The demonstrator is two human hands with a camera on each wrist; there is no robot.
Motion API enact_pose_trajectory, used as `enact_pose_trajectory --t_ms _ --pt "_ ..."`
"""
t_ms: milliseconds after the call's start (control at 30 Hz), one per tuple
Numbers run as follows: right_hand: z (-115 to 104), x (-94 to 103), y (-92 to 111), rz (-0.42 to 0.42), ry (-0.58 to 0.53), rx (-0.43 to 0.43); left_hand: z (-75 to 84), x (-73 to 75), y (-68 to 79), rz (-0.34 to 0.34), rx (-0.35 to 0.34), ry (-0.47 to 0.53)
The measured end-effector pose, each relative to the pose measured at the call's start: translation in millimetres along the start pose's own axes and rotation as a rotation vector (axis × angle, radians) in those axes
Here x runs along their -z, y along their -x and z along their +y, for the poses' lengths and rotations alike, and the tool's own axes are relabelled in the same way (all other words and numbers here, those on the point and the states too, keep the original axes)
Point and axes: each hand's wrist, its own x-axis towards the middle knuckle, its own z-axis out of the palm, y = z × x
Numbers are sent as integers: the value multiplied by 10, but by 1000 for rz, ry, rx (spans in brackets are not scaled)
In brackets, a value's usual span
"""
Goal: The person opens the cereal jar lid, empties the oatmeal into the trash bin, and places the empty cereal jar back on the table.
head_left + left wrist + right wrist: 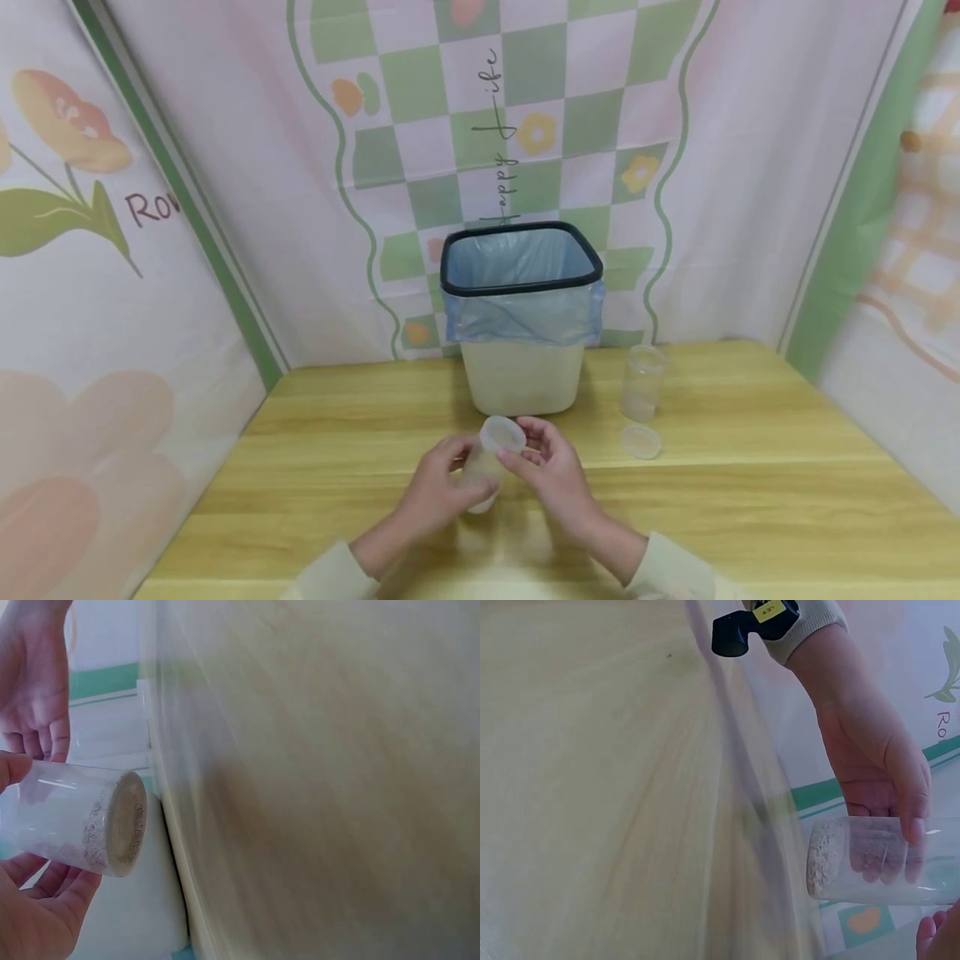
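Observation:
A clear plastic jar [481,471] leans between both hands, low over the front of the table; pale grains [824,860] show at its base in the right wrist view. My left hand [442,483] grips the jar round its side, thumb on the near face and fingers behind. A translucent round lid [502,434] is at the jar's top. With thumb and fingers at its edge, my right hand [553,475] pinches the lid. In the left wrist view the jar's bottom [127,825] faces the camera, and the lid end is outside the frame.
Behind the hands stands a cream bin [522,375] with a black rim and a blue liner bag [525,317]. Right of it are a second clear jar [642,385], without a lid on, and a loose lid [641,442] lying on the wooden table [360,417]. Printed curtains enclose three sides.

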Motion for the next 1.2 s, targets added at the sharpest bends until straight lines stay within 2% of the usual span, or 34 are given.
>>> enact_pose_trajectory --t_ms 300,600,967,1200 --pt "4 -37 48 40 -40 -49 39 -37 23 10 -50 -61" --pt "-8 -87 87 81 -71 -63 93 -76 40 22 -59 -97" --pt "18 -69 96 69 -73 -100 31 -79 52 2 -104 -62" --pt "3 -56 122 33 -69 -76 37 -46 62 -24 -143 -104"
